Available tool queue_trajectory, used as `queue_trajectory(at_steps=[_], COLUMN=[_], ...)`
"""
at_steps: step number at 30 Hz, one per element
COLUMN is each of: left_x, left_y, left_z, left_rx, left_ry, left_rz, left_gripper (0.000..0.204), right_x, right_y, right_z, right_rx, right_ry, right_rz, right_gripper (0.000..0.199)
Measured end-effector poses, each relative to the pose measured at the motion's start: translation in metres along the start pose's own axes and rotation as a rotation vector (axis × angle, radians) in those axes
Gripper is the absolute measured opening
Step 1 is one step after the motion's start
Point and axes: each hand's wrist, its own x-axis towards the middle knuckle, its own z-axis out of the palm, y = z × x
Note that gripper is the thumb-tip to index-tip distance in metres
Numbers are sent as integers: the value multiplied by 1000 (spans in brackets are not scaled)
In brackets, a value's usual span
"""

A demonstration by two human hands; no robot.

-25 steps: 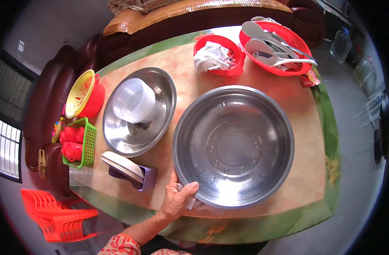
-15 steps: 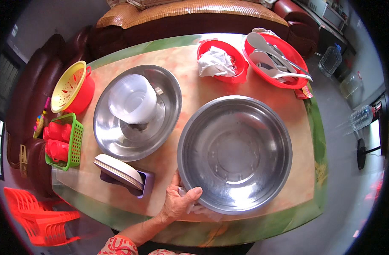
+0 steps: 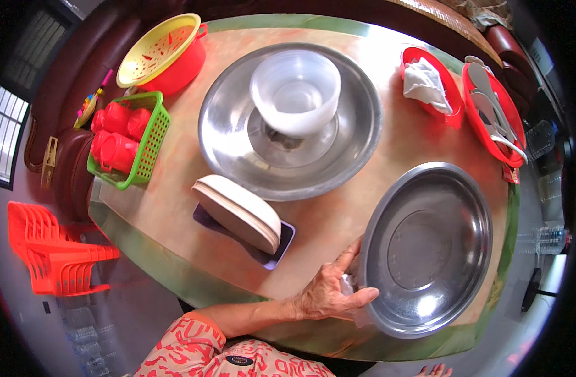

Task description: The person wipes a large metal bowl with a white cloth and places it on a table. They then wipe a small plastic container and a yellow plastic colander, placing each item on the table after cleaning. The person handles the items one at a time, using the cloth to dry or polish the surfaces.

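Observation:
My left hand (image 3: 332, 292) grips the near-left rim of a wide stainless steel basin (image 3: 420, 251), its thumb over the edge and its other fingers along the outer wall. A thin whitish piece (image 3: 347, 284), cloth or plastic, shows between palm and basin. The basin holds nothing. At the lower edge, only the fingertips of my right hand (image 3: 436, 371) are in view, apart and with nothing in them; the palm is out of the picture. Left of the basin lies a cream zipped case (image 3: 241, 210) on a purple tray (image 3: 278, 251).
A larger steel basin (image 3: 225, 135) holds translucent bowls (image 3: 294, 94). At left are a yellow colander (image 3: 156, 53) and a green basket (image 3: 153, 141) with red cups. Far right, red bowls hold a white cloth (image 3: 425, 85) and ladles (image 3: 486, 103). Red plastic chairs (image 3: 55, 251) stand beyond the table.
The view has turned, so the table's things sit differently in the picture. My left hand keeps to the basin's near-left rim. Fingertips of my right hand have come into view at the lower edge.

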Motion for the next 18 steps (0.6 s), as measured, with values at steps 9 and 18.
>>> queue_trajectory(at_steps=[9, 18], left_x=[-5, -6], left_y=[-1, 0], left_z=[1, 3], left_rx=[77, 39], left_ry=[26, 77], left_rz=[54, 146], left_gripper=[91, 89], right_x=[11, 31], right_y=[10, 35], right_z=[34, 34], right_rx=[-454, -779], right_ry=[-198, -62], right_rz=[-500, -740], right_gripper=[67, 52])
